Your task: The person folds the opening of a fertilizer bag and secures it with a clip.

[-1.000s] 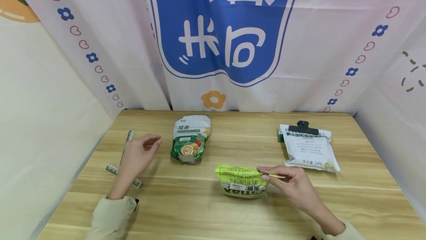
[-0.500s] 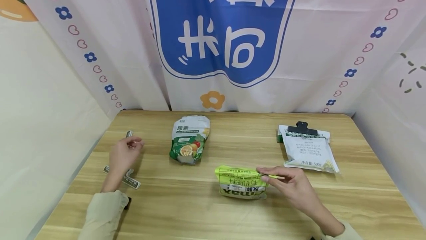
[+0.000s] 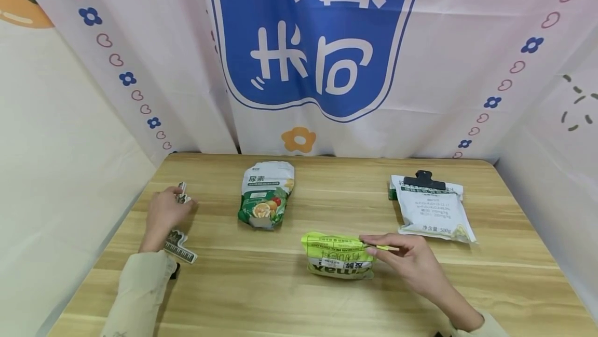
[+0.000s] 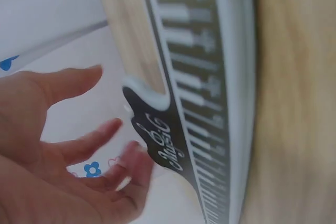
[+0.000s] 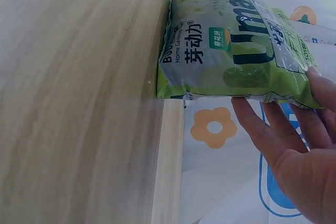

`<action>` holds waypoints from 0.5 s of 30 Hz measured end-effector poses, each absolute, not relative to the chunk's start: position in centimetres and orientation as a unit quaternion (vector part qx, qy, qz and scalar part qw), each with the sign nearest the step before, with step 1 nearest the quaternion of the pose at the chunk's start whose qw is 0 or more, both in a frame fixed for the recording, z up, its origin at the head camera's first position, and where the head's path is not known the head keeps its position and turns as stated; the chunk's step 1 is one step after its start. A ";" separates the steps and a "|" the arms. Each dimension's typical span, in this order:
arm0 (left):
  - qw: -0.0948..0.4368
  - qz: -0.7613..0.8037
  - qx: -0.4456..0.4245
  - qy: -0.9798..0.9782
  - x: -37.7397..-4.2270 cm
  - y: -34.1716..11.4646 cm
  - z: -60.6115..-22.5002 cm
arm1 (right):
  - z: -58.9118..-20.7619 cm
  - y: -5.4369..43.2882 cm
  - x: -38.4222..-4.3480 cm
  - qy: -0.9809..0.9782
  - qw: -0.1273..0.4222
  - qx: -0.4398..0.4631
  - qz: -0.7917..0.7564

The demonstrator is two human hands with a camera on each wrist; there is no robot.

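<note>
Since half a second ago, the left hand point(image 3: 164, 211) has dropped a little toward the worktop's left edge; the right hand point(image 3: 411, 259) has stayed put. The right fingers pinch the top corner of a yellow-green plastic bag with dark lettering point(image 3: 338, 261), which stands on the pale wood-grain worktop point(image 3: 261, 300). At nine o'clock from it lies a black-and-white piano-key clip point(image 3: 179, 247), with a matching second clip point(image 3: 182, 187) at ten, beside the left fingers, which are parted; contact with that clip cannot be told. A broad stretch of wood separates the clips from the bag, and more runs from the bag to the near side. Between ten and eleven lies a white-and-green pouch point(image 3: 267, 196); at two, a white packet point(image 3: 434, 212) under a black clip point(image 3: 424, 180), near the right edge. The left wrist view reveals "Music" on the nearer clip's handle; the right wrist view, the bag's printed front and fingers against its side.
</note>
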State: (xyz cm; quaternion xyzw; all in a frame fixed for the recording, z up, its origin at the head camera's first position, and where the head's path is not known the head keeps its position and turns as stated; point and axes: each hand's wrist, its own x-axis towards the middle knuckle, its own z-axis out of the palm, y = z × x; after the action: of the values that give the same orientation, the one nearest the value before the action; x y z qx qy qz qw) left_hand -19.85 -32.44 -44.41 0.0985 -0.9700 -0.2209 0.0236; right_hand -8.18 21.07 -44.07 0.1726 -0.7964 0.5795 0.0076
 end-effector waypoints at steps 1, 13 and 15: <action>0.007 -0.213 0.102 -0.972 -20.0 -32.5 -44.3 | -44.1 21.1 -8.2 -0.796 0.007 0.173 0.580; -0.076 -0.157 0.140 -0.975 -22.0 -32.9 -43.7 | -44.0 21.1 -8.1 -0.797 0.002 0.172 0.579; -0.074 -0.162 0.148 -0.973 -22.3 -33.1 -43.8 | -44.0 21.1 -8.1 -0.797 0.000 0.171 0.579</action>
State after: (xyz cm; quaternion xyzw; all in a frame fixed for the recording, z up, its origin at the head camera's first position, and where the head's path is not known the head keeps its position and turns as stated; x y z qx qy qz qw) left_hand -22.32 -33.12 -43.78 0.1478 -0.9729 -0.1616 -0.0741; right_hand -8.10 21.09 -43.96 0.1707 -0.7972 0.5791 0.0001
